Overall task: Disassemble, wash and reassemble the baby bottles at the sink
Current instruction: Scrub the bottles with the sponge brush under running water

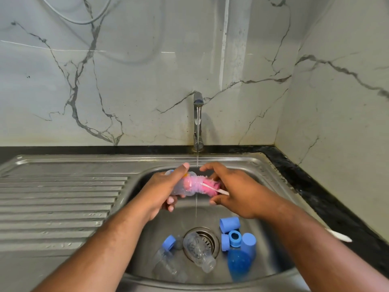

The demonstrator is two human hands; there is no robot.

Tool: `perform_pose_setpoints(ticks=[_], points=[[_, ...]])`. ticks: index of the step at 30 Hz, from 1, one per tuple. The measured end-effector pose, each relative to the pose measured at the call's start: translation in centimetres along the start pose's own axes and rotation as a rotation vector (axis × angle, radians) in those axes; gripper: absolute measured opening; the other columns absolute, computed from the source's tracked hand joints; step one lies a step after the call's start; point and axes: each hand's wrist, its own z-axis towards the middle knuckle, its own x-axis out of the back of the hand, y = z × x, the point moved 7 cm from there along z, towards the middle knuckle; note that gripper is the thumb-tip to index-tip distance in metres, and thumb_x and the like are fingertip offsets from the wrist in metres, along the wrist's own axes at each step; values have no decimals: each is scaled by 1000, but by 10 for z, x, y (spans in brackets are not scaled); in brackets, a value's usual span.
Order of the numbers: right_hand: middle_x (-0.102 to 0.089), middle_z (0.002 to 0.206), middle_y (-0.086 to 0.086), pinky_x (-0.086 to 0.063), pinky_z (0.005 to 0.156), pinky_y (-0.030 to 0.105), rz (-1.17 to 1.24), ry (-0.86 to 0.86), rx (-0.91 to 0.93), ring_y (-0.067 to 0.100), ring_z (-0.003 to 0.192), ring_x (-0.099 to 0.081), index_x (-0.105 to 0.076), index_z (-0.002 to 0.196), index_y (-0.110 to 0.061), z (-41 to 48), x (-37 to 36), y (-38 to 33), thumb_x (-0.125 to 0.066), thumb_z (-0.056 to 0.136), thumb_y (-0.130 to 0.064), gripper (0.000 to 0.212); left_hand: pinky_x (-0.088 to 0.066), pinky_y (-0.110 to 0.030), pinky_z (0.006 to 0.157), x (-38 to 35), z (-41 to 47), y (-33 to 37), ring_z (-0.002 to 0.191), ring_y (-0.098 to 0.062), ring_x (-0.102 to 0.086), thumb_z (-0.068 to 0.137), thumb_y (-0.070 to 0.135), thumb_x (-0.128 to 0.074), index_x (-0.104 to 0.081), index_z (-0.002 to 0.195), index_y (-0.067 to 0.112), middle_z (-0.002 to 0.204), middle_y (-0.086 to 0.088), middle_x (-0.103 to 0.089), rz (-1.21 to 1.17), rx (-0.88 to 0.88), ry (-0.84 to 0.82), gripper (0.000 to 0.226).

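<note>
So, mid-wash I'd say: left hand (162, 189) is wrapped round a clear plastic baby bottle (182, 185) under the running tap (198, 121), right hand (233, 189) gripping the pink bristly bottle brush (207, 186) halfway in. Other clear bottles (199, 251) and blue caps (229, 224) sit apart in the steel sink (263, 165), reassembly not started.
</note>
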Motion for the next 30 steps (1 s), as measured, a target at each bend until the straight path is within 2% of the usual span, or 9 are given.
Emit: perform_pose_setpoints(ticks=[1, 3, 5, 12, 15, 18, 21, 26, 30], points=[[-66, 112, -15, -48, 86, 22, -29, 36, -23, 3, 97, -63, -48, 134, -39, -1, 4, 3, -80, 86, -26, 59, -34, -20, 41, 6, 1, 0, 39, -9, -34, 91, 61, -60, -75, 106, 16, 76, -15, -65, -27, 6, 34, 50], [-69, 94, -16, -50, 77, 28, -202, 154, -89, 6, 88, -64, -63, 110, -41, -3, 26, 12, -76, 88, -40, 26, -31, -19, 41, 15, 2, -3, 38, -9, -32, 95, 60, -56, -72, 106, 13, 80, -16, -64, -91, 44, 72, 51], [-67, 85, -13, -43, 68, 30, -368, 258, -124, 10, 83, -61, -68, 93, -38, -9, 46, 17, -69, 91, -46, 9, -30, -18, 42, 14, 1, -8, 38, -8, -31, 96, 61, -54, -70, 107, 13, 82, -17, -64, -120, 86, 58, 52], [-70, 91, -8, -51, 78, 36, -363, 221, 24, 14, 87, -63, -71, 98, -32, 2, 21, 6, -64, 93, -35, 9, -37, -20, 41, -17, -2, -17, 40, -9, -36, 91, 64, -58, -71, 111, 12, 70, -10, -66, -62, 137, -50, 57], [-64, 79, -12, -47, 70, 33, -308, 353, 82, 10, 75, -57, -70, 89, -31, 2, 26, 9, -72, 89, -43, 13, -34, -20, 42, -9, 0, -18, 39, -8, -35, 92, 64, -55, -71, 108, 8, 74, -13, -66, -96, 171, -9, 61], [-66, 75, -13, -41, 76, 36, -537, 593, 192, 16, 75, -57, -72, 83, -33, -3, 35, 3, -77, 83, -49, 16, -35, -19, 40, -8, -3, -25, 38, -6, -36, 94, 65, -53, -70, 109, 8, 69, -11, -64, -157, 261, -25, 61], [-68, 77, -9, -39, 72, 38, -610, 697, 224, 22, 74, -59, -75, 86, -30, -5, 33, 5, -71, 90, -45, 16, -35, -18, 39, -15, -2, -24, 39, -6, -37, 94, 64, -54, -67, 104, 6, 67, -9, -63, -260, 277, -56, 60], [-65, 66, -5, -37, 51, 31, -549, 657, 66, 24, 60, -62, -65, 71, -25, 6, 21, 19, -63, 96, -47, 33, -38, -24, 44, -6, 7, -1, 47, -8, -38, 88, 57, -65, -60, 114, 11, 79, -12, -60, -304, -5, 4, 53], [-68, 74, -3, -38, 56, 32, -507, 505, -151, 23, 68, -61, -63, 78, -24, 12, 15, 34, -47, 102, -54, 42, -54, -36, 60, 4, 6, 15, 65, -15, -52, 80, 49, -81, -58, 113, 17, 96, -11, -62, -90, -271, 30, 51]])
